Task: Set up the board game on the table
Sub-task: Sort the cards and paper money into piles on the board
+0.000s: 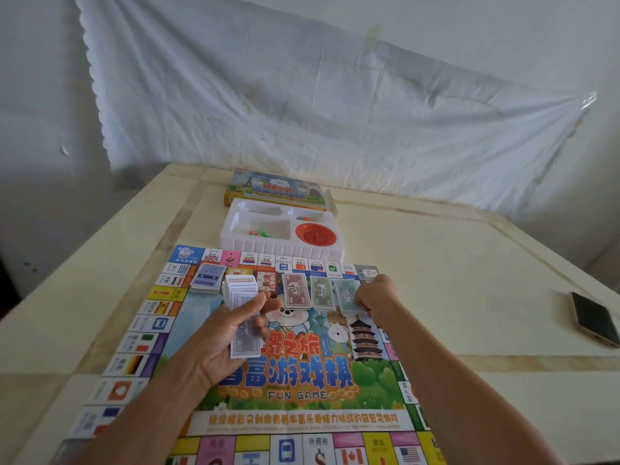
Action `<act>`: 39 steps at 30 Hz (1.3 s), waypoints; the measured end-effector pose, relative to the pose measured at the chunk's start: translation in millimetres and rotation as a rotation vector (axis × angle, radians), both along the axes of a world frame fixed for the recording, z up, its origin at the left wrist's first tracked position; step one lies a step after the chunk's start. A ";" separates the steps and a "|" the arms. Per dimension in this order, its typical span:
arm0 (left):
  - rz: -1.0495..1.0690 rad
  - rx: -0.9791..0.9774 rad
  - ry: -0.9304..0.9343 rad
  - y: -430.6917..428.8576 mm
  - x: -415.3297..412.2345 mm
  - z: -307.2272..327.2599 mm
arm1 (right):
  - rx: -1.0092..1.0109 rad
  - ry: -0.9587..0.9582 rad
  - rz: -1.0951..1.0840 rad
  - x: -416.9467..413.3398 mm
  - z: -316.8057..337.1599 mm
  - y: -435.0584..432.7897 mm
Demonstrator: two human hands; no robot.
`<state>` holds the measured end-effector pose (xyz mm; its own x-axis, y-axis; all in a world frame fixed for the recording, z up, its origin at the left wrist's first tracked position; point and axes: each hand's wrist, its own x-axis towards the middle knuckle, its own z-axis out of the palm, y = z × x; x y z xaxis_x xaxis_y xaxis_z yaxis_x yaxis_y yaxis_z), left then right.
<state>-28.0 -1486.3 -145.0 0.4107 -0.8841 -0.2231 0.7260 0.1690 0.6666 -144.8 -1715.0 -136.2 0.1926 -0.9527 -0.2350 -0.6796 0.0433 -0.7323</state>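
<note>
The colourful game board [302,380] lies flat on the cream table [453,263]. My left hand [231,333] grips a stack of grey play-money notes [246,340] above the board's middle. My right hand [375,298] pinches the near end of a green note pile [347,293] lying on the board. Beside that pile lie a pale green 50 pile [322,292] and a brown 10 pile [296,290]. A white card stack [240,288], a blue card deck [208,278] and a red card deck [267,280] sit further left.
Beyond the board stands a white plastic insert tray [235,243] with an orange spinner [315,233] and small coloured pieces [258,232]. The game box [275,187] lies behind it. A phone [593,318] rests at the table's right edge. A white sheet hangs behind.
</note>
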 end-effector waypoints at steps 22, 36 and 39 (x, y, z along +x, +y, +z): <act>0.072 0.007 0.209 8.3 5.0 14.3 | -0.222 -0.341 0.362 10.9 25.9 115.0; 0.020 0.019 -0.099 13.3 14.1 6.8 | 0.249 -0.723 0.368 31.4 -1.2 145.9; 0.085 0.135 -0.233 7.5 15.1 3.6 | 0.234 -0.724 0.412 28.2 -2.7 143.8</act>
<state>-12.9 -1478.8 -141.4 0.5360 -0.8129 -0.2277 0.5374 0.1205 0.8347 -116.6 -1571.2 -138.8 0.6902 -0.7163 -0.1026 -0.0439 0.1001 -0.9940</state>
